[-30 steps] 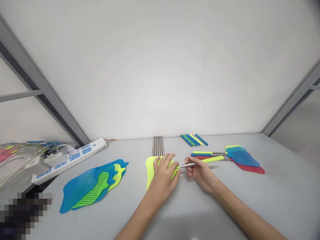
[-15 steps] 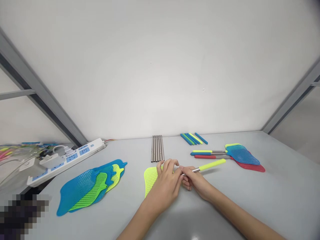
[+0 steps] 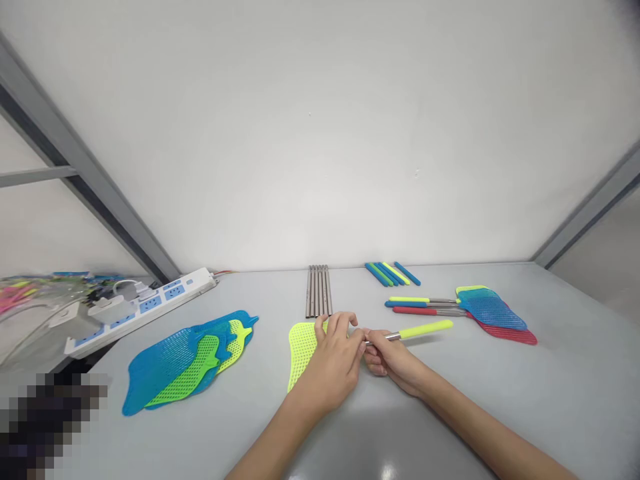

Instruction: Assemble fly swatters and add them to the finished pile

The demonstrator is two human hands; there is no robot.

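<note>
Low over the table's middle, my left hand is closed at the neck of a yellow fly swatter head, covering much of its mesh. My right hand pinches a metal rod with a yellow handle on its right end. The two hands touch or nearly touch, and the joint between rod and swatter head is hidden by my fingers. Behind them lies a row of metal rods. Loose blue, green and yellow handles lie further right.
Blue, green and yellow swatter heads overlap at the left. Whole fly swatters in blue, yellow and red are stacked at the right. A white power strip with plugs runs along the left edge, beside a plastic bag. A wall stands behind.
The view has shifted slightly, so the things on the table appear a little higher and further right. Both hands keep their hold, with only slight finger movement.
</note>
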